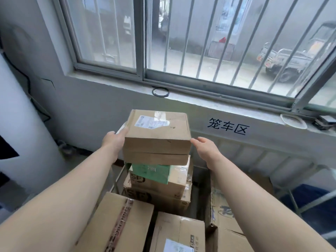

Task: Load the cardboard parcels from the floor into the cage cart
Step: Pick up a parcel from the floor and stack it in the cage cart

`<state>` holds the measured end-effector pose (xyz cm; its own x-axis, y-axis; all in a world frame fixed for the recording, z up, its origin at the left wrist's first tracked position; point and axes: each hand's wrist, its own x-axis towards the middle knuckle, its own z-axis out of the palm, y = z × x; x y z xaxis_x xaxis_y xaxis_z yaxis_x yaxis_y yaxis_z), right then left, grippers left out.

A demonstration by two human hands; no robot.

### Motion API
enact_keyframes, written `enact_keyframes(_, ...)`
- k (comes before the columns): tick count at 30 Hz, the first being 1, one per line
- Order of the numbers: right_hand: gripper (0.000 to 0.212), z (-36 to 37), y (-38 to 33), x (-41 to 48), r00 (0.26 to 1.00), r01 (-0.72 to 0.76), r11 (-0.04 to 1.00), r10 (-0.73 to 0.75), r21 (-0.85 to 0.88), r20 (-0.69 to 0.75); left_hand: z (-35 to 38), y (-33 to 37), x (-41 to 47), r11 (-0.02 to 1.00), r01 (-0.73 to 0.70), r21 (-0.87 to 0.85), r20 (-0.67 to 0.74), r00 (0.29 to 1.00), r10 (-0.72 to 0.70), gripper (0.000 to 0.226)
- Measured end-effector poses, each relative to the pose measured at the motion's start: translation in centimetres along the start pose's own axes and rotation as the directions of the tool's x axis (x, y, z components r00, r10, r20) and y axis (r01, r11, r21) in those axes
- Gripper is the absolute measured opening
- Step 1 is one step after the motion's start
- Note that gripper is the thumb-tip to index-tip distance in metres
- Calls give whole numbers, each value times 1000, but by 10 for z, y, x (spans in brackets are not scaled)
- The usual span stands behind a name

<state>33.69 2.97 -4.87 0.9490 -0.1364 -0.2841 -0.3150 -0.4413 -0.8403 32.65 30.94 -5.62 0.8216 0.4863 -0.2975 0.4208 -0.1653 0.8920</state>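
With left grip (pixel 113 142) pressing flat on its side and right grip (pixel 207 148) open, barely touching its corner, the parcel (pixel 158 131) between them, on or just above the green box (pixel 151 170), is probably risking tipping rightward.

Top parcel (pixel 158 131): flat brown cardboard box with a white label and clear tape on its lid; I see it level on top of the stack.
Green box (pixel 151 171): directly under it, turned slightly askew.
Lower cartons (pixel 158 186): two brown ones, black print, stacked.
Near cartons (pixel 118 220): brown, taped, closest to me.
Cage cart (pixel 260 150): pale metal bars, beneath the window.
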Motion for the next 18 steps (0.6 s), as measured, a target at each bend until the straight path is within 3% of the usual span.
enact_keyframes(4, 60, 25, -12, 13, 997, -72, 997, 73, 23, -36, -2, 5, 33, 999, -24, -34, 135, 990, 29, 62)
enact_keyframes(8, 25, 43, -13, 21, 992, -109, 991, 114, 82, -53, 4, 1, 51, 996, 13, -88, 274, 962, 12, 45)
enact_keyframes(10, 22, 47, -13, 23, 991, -104, 988, 113, 115, -77, 8, -2, 55, 993, 33, -109, 282, 959, -1, 39)
enact_keyframes(14, 35, 42, -11, 23, 983, -119, 988, 131, 93, -132, 11, -6, 56, 997, -37, -67, 235, 971, 52, 37)
enact_keyframes(18, 27, 27, 2, 12, 969, -115, 986, 137, 120, -203, 12, -7, 37, 992, -101, -80, 247, 962, 118, 38)
